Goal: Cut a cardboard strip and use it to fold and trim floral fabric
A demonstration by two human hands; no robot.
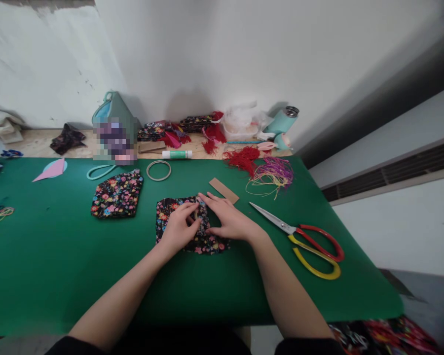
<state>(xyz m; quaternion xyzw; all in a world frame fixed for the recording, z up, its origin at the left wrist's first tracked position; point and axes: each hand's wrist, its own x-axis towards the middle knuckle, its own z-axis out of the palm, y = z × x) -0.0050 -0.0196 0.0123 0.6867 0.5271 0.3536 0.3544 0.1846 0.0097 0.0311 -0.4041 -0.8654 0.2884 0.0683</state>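
A black floral cloth lies in front of me, with a folded part near its middle. My left hand rests on it, fingers and thumb curved and closed on the fold; a small pale bit shows between them. My right hand is open, its fingers stretched along the fold's right side and its thumb apart, fingertips touching the cloth. Just beyond the right hand lies a tan cardboard strip. Large scissors with one red and one yellow handle lie to the right, blades parted slightly or closed, I cannot tell.
Another floral cloth piece lies left on the green tabletop. Behind are a ring, a glue stick, red tassels, purple and yellow threads, a teal pouch and a bottle.
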